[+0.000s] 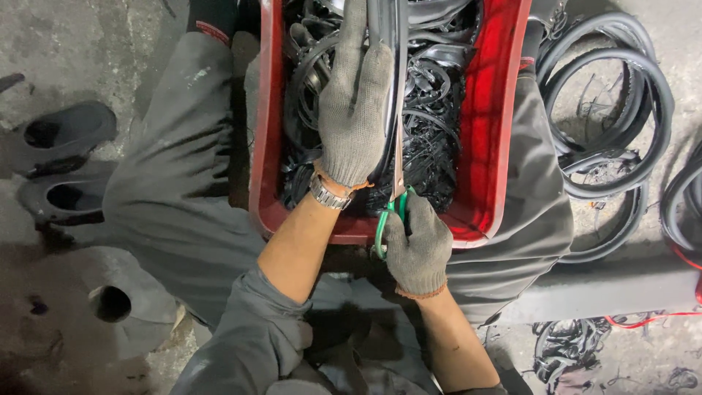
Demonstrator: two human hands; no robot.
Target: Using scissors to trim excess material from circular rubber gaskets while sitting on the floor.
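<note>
While the person sits with a red plastic tub (491,110) resting across the lap, both gloved hands work over it. The left hand (355,110), in a grey knit glove with a metal wristwatch (328,194) at the cuff, reaches far into the tub and is closed around a long black rubber strip (389,69), holding it stretched along the tub's middle. The right hand (418,245), gloved the same way, sits at the near rim of the tub with its fingers curled shut through the green handles of a pair of scissors (393,201); the blades point away from the person and lie against the strip just below the left hand. How far the blades are parted cannot be told. Beneath the strip, the tub is filled with a tangle of black rubber scraps (431,139). On the concrete floor to the right lie several black rubber rings (621,95), and to the left stands a pair of dark boots (66,164).
</note>
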